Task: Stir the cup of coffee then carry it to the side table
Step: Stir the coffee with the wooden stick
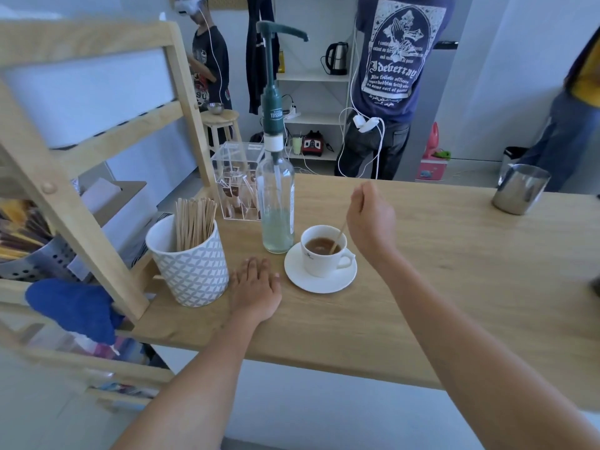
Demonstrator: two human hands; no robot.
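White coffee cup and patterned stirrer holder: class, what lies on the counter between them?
In the head view, the left hand lies flat on the wooden counter between white coffee cup and patterned holder.

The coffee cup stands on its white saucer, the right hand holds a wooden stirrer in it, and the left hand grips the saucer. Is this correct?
Not quite. In the head view the left hand lies flat on the table, beside the saucer, not gripping it. The rest is right.

Right hand (370, 219) pinches wooden stirrer (337, 238), tip in coffee cup (324, 251) on saucer (319, 282); left hand (256, 289) flat on counter (454, 254).
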